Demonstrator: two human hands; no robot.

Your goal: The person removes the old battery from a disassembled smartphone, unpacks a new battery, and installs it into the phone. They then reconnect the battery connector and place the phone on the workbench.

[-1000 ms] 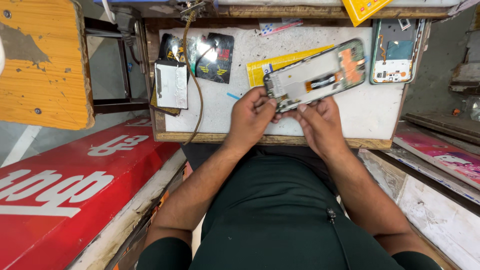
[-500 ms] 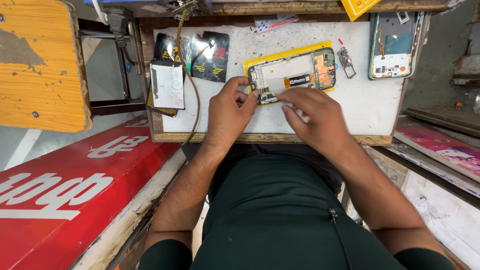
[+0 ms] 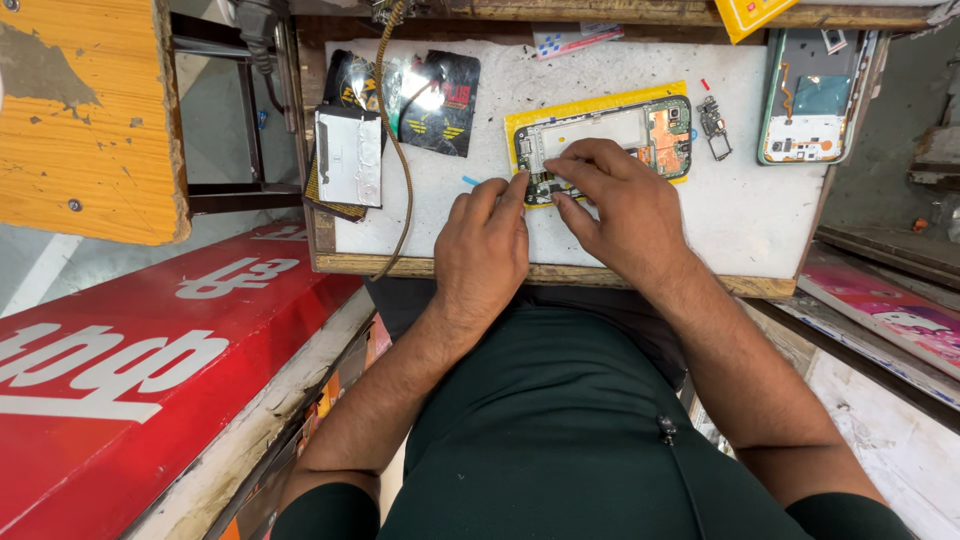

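Opened phone frame [image 3: 605, 150] now lies flat mid-counter; your left hand [image 3: 485, 245] steadies it, right hand [image 3: 610, 200] fingertips press a component; seat it carefully.

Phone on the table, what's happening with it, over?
Left hand steadies opened phone at its near edge. Right hand fingertips press on its insides. Phone flat on yellow sheet. Nothing in the way.

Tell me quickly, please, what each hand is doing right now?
Left hand: open, fingertips steadying the opened phone on the white bench top.
Right hand: fingers pressing on the phone; grip cannot be told.
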